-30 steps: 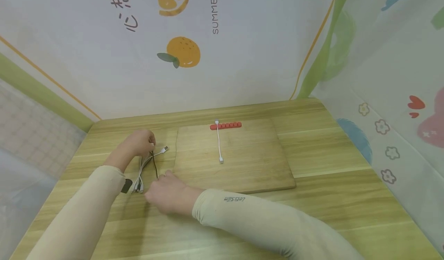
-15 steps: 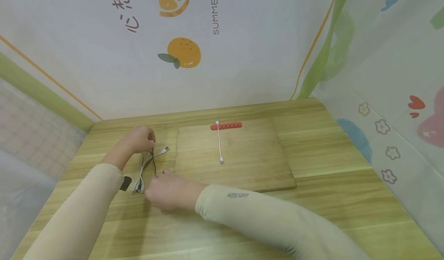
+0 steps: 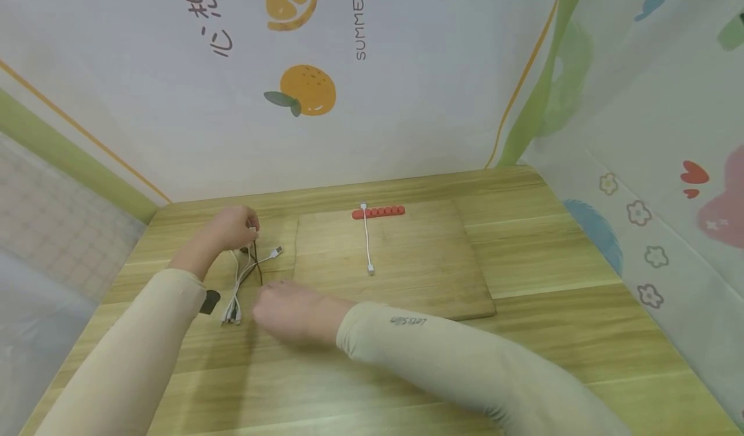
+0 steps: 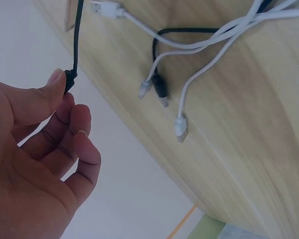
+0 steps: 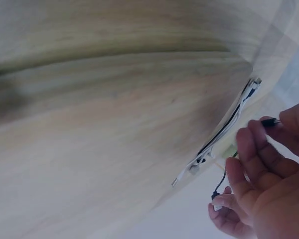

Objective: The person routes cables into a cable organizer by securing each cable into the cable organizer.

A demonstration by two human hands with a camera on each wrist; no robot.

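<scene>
My left hand (image 3: 234, 226) pinches one plug of a short black cable (image 4: 76, 42) between thumb and fingertips, raised over the back left of the table. Nearer me, my right hand (image 3: 289, 310) holds the black plug (image 5: 270, 122) at the cable's other end, so the cable runs between both hands. Under and beside it lies a loose bundle of white and black cables (image 3: 235, 294), their small plugs gathered at the near end. A white USB plug (image 3: 276, 252) from that bundle points toward the board.
A wooden board (image 3: 430, 268) lies mid-table. At its far edge sits a red cable holder (image 3: 386, 211) with a row of slots. One short white cable (image 3: 367, 242) crosses the holder's left part and runs toward me. A printed curtain (image 3: 407, 113) hangs behind the table.
My left hand has drifted slightly away from me with its end of the black cable. My right hand has shifted a little right and away, leaving more of the bundle visible.
</scene>
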